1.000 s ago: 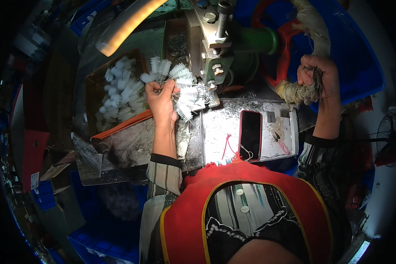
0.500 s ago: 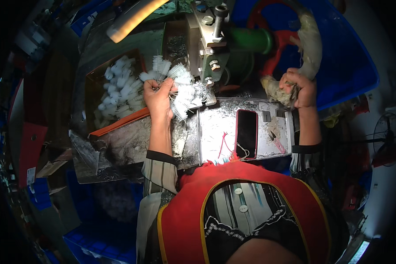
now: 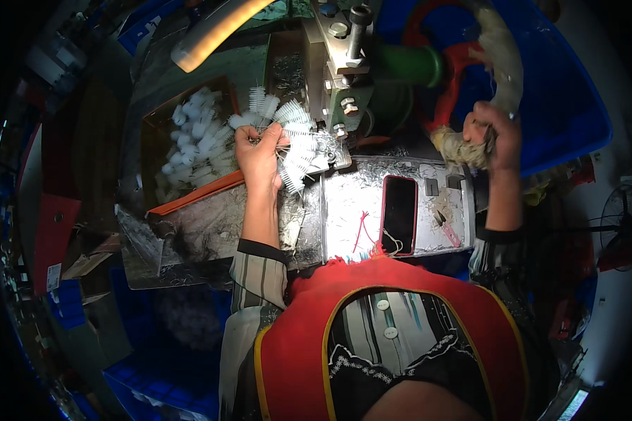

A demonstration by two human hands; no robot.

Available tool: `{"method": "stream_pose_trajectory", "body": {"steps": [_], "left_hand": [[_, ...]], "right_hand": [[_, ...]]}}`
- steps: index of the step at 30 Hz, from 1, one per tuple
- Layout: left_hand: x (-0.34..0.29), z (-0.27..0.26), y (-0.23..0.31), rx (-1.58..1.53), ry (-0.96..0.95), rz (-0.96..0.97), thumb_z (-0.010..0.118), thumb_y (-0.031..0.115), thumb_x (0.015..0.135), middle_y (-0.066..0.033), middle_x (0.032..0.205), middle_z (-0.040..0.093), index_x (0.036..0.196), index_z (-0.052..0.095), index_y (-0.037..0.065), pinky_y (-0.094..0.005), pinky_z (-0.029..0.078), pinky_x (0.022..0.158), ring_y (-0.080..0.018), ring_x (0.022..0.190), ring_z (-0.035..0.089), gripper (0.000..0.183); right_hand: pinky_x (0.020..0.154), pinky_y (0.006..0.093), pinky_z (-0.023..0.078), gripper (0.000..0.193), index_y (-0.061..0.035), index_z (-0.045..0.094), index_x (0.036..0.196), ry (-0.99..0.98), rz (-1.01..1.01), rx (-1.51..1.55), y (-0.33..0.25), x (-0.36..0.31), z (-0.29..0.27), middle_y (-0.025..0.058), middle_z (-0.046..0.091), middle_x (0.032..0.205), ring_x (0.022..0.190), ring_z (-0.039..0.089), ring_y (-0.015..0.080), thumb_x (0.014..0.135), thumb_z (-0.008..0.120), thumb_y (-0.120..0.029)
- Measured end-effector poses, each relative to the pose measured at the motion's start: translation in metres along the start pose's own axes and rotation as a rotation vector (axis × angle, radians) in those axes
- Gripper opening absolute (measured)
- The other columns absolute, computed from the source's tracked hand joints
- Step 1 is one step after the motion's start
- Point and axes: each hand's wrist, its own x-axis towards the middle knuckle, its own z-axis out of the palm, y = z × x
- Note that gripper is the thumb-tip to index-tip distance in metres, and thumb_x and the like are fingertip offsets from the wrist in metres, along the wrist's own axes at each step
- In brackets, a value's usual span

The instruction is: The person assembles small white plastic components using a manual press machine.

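My left hand [image 3: 261, 154] is closed on the thin wire stems of several small white bristle brushes [image 3: 298, 144], fanned out at the foot of a metal press [image 3: 340, 91]. Their bristle ends spread away from my fingers, some lying by the press's lower plate. My right hand [image 3: 497, 137] is wrapped around the cloth-bound rim of the press's red handwheel [image 3: 451, 88], with the pale wrapping [image 3: 470, 153] showing below my fist. A green shaft housing [image 3: 414, 65] joins the wheel to the press.
An orange-edged bin [image 3: 196, 193] of white-tipped brushes [image 3: 193, 133] stands left of my left hand. A white tray [image 3: 344, 210] before me holds a phone [image 3: 399, 214] and small pink-handled snips [image 3: 448, 230]. A lit lamp [image 3: 218, 31] hangs above; a blue tub [image 3: 562, 105] lies behind the wheel.
My right hand has shifted slightly right and up with the wheel rim. My left hand keeps its hold on the brushes, and the whole view has drifted a little.
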Motion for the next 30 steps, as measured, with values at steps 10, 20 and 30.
{"method": "stream_pose_trajectory", "body": {"steps": [10, 20, 30], "left_hand": [[-0.005, 0.002, -0.006, -0.066, 0.045, 0.06, 0.067, -0.004, 0.076, -0.0107, 0.073, 0.058, 0.079, 0.036, 0.01, -0.0283, 0.053, 0.051, -0.0183, 0.058, 0.061, 0.034], [0.002, 0.019, -0.006, -0.022, 0.192, 0.224, 0.069, -0.005, 0.073, -0.0033, 0.068, 0.048, 0.073, 0.034, 0.01, -0.0245, 0.048, 0.052, -0.0167, 0.057, 0.06, 0.037], [0.001, 0.024, -0.009, 0.031, 0.122, 0.283, 0.069, -0.006, 0.072, -0.0031, 0.07, 0.048, 0.07, 0.035, 0.009, -0.0249, 0.053, 0.055, -0.0126, 0.06, 0.055, 0.037]], "right_hand": [[0.065, 0.0282, 0.041, 0.023, -0.0035, 0.048, 0.056, -0.04, -0.12, -0.137, 0.058, -0.006, -0.008, 0.0057, 0.046, 0.053, 0.059, 0.049, 0.017, 0.076, 0.049, -0.014], [0.054, 0.0314, 0.043, 0.026, -0.0023, 0.051, 0.054, 0.014, 0.111, 0.014, -0.009, 0.002, -0.002, 0.0097, 0.047, 0.047, 0.047, 0.05, 0.0204, 0.075, 0.057, -0.017], [0.052, 0.0326, 0.044, 0.024, -0.0019, 0.053, 0.056, -0.042, 0.173, -0.015, -0.027, 0.008, -0.004, 0.0114, 0.049, 0.046, 0.045, 0.051, 0.0214, 0.074, 0.058, -0.017]]}}
